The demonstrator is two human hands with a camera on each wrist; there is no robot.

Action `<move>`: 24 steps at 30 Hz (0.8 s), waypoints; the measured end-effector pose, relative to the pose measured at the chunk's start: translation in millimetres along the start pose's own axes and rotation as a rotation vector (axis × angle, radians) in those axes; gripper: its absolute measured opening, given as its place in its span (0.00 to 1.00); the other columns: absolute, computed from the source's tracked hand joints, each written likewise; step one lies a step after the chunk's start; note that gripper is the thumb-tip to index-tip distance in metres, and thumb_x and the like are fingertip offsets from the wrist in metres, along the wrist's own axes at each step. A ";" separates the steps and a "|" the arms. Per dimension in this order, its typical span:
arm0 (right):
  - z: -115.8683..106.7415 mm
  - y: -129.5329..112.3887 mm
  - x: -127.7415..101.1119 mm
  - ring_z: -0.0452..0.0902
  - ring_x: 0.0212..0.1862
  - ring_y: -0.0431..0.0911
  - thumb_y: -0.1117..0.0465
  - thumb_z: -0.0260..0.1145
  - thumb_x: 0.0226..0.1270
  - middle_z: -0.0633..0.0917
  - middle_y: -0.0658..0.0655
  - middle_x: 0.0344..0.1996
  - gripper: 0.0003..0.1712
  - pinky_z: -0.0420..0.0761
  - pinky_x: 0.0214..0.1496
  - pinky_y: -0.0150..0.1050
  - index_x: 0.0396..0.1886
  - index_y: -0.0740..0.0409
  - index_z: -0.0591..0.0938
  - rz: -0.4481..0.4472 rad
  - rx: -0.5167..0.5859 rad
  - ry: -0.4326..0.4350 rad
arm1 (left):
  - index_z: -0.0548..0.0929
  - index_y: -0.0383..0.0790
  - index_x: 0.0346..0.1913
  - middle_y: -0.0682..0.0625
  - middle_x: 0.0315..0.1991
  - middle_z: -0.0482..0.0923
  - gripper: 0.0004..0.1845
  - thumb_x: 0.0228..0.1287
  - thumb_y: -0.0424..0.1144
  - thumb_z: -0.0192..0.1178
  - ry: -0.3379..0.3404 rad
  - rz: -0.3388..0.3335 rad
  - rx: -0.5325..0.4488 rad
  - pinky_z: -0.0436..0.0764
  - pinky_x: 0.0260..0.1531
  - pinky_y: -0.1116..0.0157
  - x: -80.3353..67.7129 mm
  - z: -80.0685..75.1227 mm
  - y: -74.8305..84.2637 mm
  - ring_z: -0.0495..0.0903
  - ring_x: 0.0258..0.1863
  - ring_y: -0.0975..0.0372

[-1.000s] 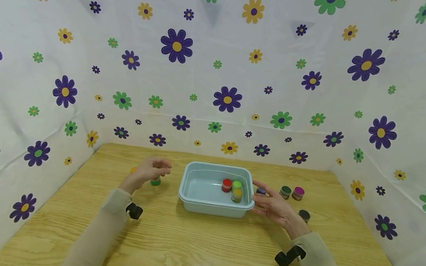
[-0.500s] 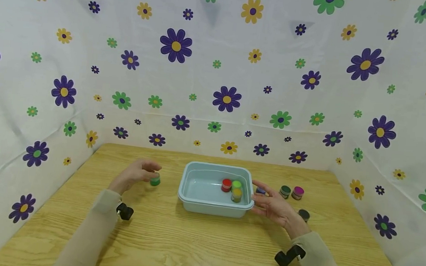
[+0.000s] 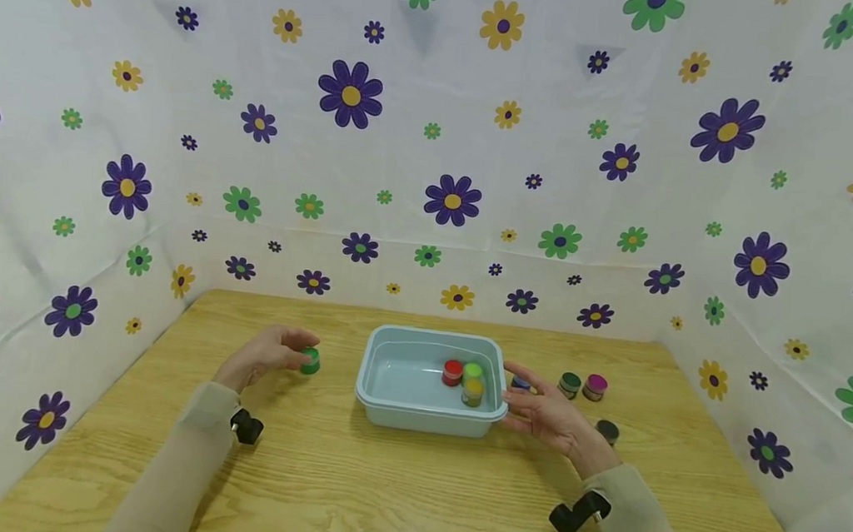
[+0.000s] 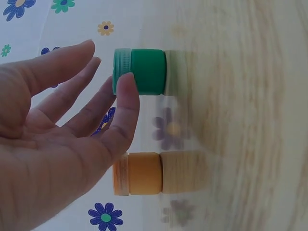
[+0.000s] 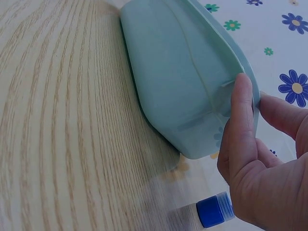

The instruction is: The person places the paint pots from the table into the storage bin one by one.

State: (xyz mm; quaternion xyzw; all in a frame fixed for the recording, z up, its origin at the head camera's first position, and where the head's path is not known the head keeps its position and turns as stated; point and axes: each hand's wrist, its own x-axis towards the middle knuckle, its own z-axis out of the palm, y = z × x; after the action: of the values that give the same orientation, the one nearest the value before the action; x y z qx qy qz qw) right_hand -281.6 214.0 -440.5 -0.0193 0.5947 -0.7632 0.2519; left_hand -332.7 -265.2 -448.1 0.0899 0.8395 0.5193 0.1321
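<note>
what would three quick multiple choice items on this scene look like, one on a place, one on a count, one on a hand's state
1. Where is the green jar?
A. in the tub
B. on the table left of the tub
C. by the right wall

2. How many jars stand in the tub?
A. one
B. three
C. five

3. What is the right hand doing?
A. thumb resting on the tub's rim
B. lifting a blue jar
C. lying flat on the table

Key: 1 B, the left hand reaches it there; 2 B, red, light green and yellow lids show; 3 A, the right wrist view shows the thumb on the rim.
</note>
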 end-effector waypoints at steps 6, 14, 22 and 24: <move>-0.6 0.4 0.3 0.84 0.46 0.43 0.68 0.58 0.73 0.81 0.55 0.47 0.41 0.86 0.51 0.41 0.79 0.51 0.50 -0.001 0.007 0.002 | 0.66 0.26 0.68 0.30 0.66 0.66 0.28 0.66 0.28 0.59 -0.014 -0.052 -0.040 0.83 0.55 0.55 1.5 1.4 -1.8 0.79 0.53 0.49; 0.6 -0.9 -0.7 0.83 0.47 0.44 0.69 0.58 0.73 0.79 0.58 0.51 0.41 0.86 0.51 0.41 0.79 0.51 0.50 0.002 0.006 0.004 | 0.64 0.26 0.69 0.28 0.67 0.64 0.31 0.63 0.23 0.58 -0.007 -0.070 -0.003 0.84 0.53 0.57 5.1 6.5 -3.3 0.77 0.54 0.50; 0.1 -1.9 -2.0 0.83 0.49 0.45 0.68 0.59 0.72 0.77 0.59 0.54 0.42 0.85 0.52 0.41 0.79 0.51 0.50 0.001 -0.002 -0.005 | 0.66 0.24 0.67 0.29 0.62 0.70 0.29 0.63 0.25 0.59 -0.005 -0.067 0.016 0.84 0.52 0.58 6.5 8.1 -3.9 0.78 0.52 0.51; -0.4 -1.7 -2.1 0.83 0.49 0.44 0.68 0.59 0.72 0.78 0.58 0.53 0.43 0.85 0.53 0.41 0.79 0.51 0.50 0.001 -0.002 -0.009 | 0.66 0.24 0.67 0.28 0.61 0.71 0.29 0.63 0.25 0.59 -0.007 -0.060 0.010 0.84 0.52 0.57 6.6 7.8 -4.2 0.79 0.51 0.51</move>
State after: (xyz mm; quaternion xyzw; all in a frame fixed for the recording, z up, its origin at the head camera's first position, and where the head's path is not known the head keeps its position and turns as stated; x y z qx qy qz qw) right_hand -280.4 215.5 -438.5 -0.0227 0.5944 -0.7624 0.2548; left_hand -336.5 -258.6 -456.0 0.0669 0.8439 0.5107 0.1502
